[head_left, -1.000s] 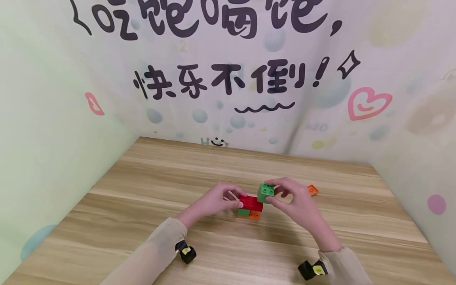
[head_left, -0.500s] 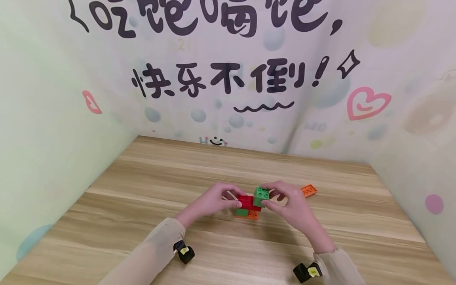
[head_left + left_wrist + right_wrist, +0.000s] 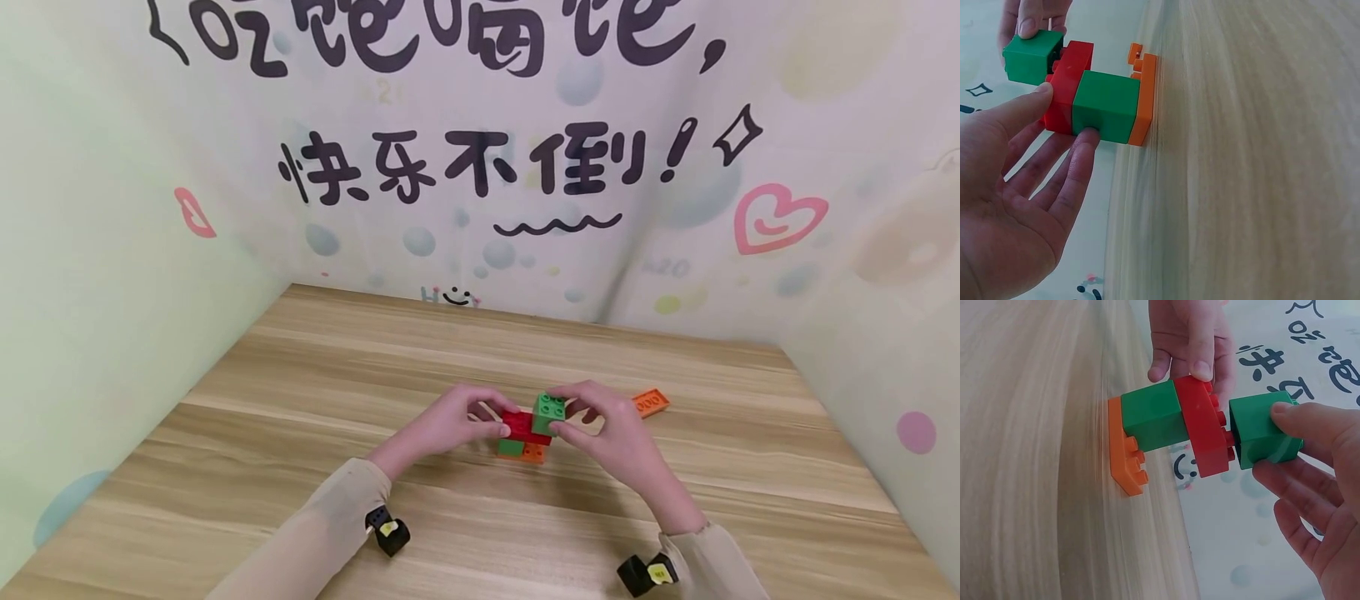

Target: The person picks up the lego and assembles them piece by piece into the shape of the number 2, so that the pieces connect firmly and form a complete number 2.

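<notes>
Three toy bricks form a stack on the table: an orange plate (image 3: 535,455) at the bottom, a green brick (image 3: 1106,106) above it, then a red brick (image 3: 1201,428) on top. My left hand (image 3: 459,423) holds the red brick from its left side, thumb on its top edge. Between thumb and fingers, my right hand (image 3: 611,423) pinches a second green brick (image 3: 549,415) over the right part of the red brick. In the right wrist view, this upper green brick meets the red studs, which still show in a narrow gap.
A loose orange plate (image 3: 651,403) lies on the wooden table (image 3: 375,350), behind and right of my right hand. A printed cloth wall (image 3: 420,267) stands along the table's back edge, with more walls at both sides.
My right hand has moved left and lowered the green brick from beside the red brick onto its right part. The left hand keeps its hold on the stack.
</notes>
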A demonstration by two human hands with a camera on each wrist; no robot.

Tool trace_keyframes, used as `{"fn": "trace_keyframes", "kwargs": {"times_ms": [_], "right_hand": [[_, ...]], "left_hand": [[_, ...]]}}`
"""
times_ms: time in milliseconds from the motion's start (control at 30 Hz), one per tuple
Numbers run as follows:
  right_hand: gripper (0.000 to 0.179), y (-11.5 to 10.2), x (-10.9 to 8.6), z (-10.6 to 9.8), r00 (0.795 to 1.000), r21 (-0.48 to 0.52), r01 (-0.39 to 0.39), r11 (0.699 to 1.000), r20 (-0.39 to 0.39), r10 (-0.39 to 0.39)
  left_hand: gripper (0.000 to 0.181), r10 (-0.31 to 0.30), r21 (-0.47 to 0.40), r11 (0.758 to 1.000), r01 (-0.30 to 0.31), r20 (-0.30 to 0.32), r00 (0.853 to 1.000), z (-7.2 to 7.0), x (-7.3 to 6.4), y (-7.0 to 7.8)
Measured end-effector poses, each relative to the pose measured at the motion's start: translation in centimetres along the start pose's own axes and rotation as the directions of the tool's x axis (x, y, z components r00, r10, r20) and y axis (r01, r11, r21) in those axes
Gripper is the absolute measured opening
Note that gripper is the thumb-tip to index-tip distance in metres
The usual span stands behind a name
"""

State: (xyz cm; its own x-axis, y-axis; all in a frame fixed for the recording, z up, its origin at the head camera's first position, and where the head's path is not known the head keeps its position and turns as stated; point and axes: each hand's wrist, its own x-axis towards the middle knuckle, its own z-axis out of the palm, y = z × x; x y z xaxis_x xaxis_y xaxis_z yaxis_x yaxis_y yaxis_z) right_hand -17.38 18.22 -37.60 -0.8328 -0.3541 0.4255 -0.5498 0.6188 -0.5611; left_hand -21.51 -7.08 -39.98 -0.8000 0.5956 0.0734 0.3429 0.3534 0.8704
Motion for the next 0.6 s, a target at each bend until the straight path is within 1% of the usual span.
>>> {"fn": "trace_keyframes", "kwargs": {"times_ms": [133, 367, 600], "right_hand": [[0.04, -0.03, 0.01, 0.09, 1.0, 0.008, -0.003, 1.0, 0.003, 0.003], [0.04, -0.02, 0.1, 0.29, 1.0, 0.002, 0.019, 1.0, -0.006, -0.019], [0.039, 0.01, 0.19, 0.46, 1.0, -0.002, 0.014, 1.0, 0.005, -0.014]], "left_hand": [[0.026, 0.002, -0.004, 1.0, -0.002, 0.0, 1.0, 0.03, -0.02, 0.02], [0.025, 0.004, -0.022, 1.0, -0.004, -0.002, 1.0, 0.07, -0.03, 0.02], [0.025, -0.004, -0.015, 1.0, 0.004, -0.007, 1.0, 0.11, -0.01, 0.13]]}}
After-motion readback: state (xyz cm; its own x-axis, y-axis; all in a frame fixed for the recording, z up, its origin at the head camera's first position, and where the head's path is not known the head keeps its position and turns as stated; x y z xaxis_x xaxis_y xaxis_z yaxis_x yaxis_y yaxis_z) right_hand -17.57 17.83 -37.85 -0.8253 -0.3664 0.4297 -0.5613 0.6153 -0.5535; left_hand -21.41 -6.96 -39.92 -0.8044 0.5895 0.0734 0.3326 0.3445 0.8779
